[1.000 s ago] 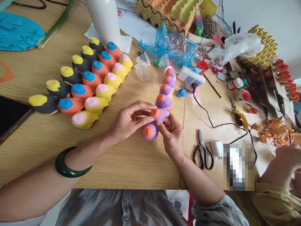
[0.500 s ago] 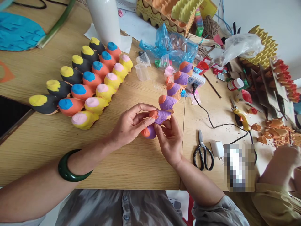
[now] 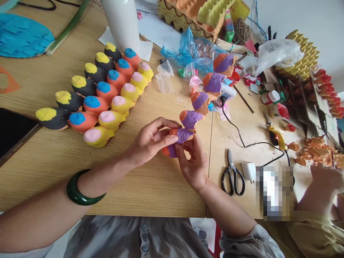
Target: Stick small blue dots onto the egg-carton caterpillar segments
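Observation:
Both my hands hold a strip of egg-carton cups [image 3: 191,119], coated purple with orange tips. My left hand [image 3: 154,139] pinches the orange end of a near cup between thumb and fingers. On the strip's other side, my right hand [image 3: 194,161] grips the same cup, with its thumb near the purple face and its fingers behind. The far end of the strip rises above the table. To the left stand rows of coated cups: black ones with yellow tips [image 3: 84,85], orange ones with blue tips [image 3: 103,94], and yellow ones with pink tips [image 3: 118,108].
Scissors [image 3: 232,175], a white charger [image 3: 248,171] and a power strip [image 3: 228,92] with a black cord lie to the right. Egg trays [image 3: 185,21] and a blue plastic bag [image 3: 188,50] are behind. At far right is another person's hand [image 3: 326,179].
The strip's far end has tilted upward and swung slightly right, showing more of the cups' undersides. My hands keep their grip in nearly the same place.

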Tool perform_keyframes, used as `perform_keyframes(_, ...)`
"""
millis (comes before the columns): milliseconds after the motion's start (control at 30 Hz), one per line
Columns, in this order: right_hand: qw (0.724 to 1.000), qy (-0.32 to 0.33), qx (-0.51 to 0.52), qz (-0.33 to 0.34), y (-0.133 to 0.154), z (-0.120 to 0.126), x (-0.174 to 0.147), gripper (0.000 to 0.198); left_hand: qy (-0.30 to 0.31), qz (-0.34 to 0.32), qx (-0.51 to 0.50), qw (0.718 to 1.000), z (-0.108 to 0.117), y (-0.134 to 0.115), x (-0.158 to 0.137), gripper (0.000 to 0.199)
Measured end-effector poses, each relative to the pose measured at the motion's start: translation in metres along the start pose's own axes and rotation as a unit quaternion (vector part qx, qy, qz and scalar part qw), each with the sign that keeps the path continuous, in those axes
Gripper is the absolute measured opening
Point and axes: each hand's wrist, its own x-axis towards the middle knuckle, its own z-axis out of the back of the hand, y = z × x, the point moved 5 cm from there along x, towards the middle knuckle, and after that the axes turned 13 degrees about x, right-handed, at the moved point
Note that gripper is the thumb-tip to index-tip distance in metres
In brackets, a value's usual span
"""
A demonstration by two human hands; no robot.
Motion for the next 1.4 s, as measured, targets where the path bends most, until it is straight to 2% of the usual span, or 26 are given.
perform_keyframes(100,1.000,0.002,0.008,-0.001,-0.002,0.000,0.001,0.044,0.023,0.016,-0.032,0.999,0.001,0.003,0.001,0.029)
perform_keyframes(233,1.000,-0.001,0.026,-0.014,-0.006,0.001,0.003,0.043,0.086,0.023,-0.052,0.995,-0.002,0.001,0.002,0.033)
perform_keyframes(300,0.999,-0.004,0.029,-0.017,-0.006,0.001,0.004,0.044,0.092,0.022,-0.060,0.994,-0.001,0.000,0.003,0.033)
perform_keyframes(533,0.999,0.016,0.033,0.015,-0.006,0.000,0.003,0.042,0.064,0.058,-0.064,0.994,0.001,0.004,0.004,0.032)
perform_keyframes(667,0.999,0.023,0.016,0.038,-0.008,0.000,0.003,0.040,0.035,0.045,-0.028,0.998,0.002,0.005,0.004,0.033)
perform_keyframes(833,0.999,0.027,0.016,-0.013,-0.012,0.000,0.006,0.029,-0.005,0.037,0.005,0.999,0.006,0.007,0.004,0.039)
perform_keyframes(1067,0.995,0.000,0.084,-0.047,-0.011,0.001,0.011,0.042,0.045,0.045,-0.030,0.998,0.005,0.003,0.004,0.034)
perform_keyframes(1267,0.993,-0.017,0.095,-0.065,-0.014,0.001,0.012,0.046,-0.003,0.029,0.000,1.000,0.005,0.005,0.005,0.030)
perform_keyframes(1400,0.990,-0.016,0.104,-0.089,-0.013,0.001,0.013,0.045,-0.032,0.050,0.003,0.998,0.007,0.008,0.005,0.027)
